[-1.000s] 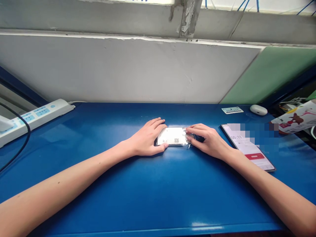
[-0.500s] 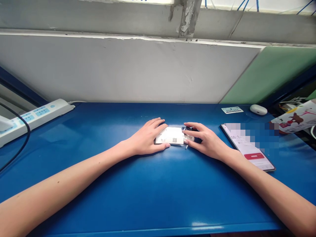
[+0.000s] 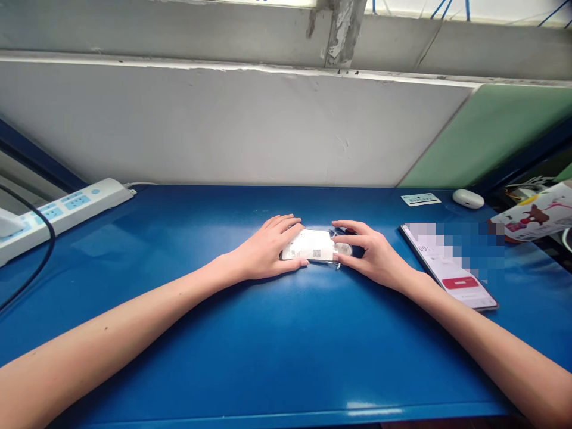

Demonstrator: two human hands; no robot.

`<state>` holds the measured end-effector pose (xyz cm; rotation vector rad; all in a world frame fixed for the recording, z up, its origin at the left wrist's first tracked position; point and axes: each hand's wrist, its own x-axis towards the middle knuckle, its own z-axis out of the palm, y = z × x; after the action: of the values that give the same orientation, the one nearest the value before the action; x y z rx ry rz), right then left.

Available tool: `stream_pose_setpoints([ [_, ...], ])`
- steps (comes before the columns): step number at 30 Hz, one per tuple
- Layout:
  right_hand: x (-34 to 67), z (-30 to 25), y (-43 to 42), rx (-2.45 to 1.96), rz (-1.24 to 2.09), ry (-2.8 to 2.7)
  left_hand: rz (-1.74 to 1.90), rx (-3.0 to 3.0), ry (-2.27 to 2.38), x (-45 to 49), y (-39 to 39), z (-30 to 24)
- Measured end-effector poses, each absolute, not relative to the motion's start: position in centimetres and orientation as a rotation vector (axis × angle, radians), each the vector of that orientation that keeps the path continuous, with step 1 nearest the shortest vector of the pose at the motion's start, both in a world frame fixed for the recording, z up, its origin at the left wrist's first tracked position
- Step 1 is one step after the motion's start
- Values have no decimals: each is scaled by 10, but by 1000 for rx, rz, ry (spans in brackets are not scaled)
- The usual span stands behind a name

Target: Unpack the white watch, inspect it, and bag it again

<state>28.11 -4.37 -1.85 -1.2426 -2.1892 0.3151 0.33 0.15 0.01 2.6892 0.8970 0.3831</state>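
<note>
A small clear plastic packet with a white label lies on the blue tabletop in front of me. The label carries a square code, and something rounded and whitish shows at the packet's right end. My left hand grips the left end, with its thumb along the near edge and its fingers over the far side. At the other end, the thumb and fingers of my right hand close around the packet. Fingers cover parts of both ends, so I cannot make out all the contents.
On the left stands a white power strip with a black cable. To the right lie a phone with a lit screen, a card, a white earbud case and a printed package. A wall closes off the back.
The fingers of my right hand have shifted slightly at the packet's right end, and more of the whitish rounded part shows. My left hand stays in place.
</note>
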Motion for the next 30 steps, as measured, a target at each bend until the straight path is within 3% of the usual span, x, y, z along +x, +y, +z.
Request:
stream_pose_setpoints([
  [12, 272, -17, -45, -1121, 253, -2297, 385, 2690, 900, 4, 2, -1],
  [25, 287, -6, -39, -1046, -94, -2463, 390, 2702, 925, 4, 3, -4],
  [30, 294, -1, -36, -1058, -50, -2516, 393, 2709, 917, 4, 2, -3],
])
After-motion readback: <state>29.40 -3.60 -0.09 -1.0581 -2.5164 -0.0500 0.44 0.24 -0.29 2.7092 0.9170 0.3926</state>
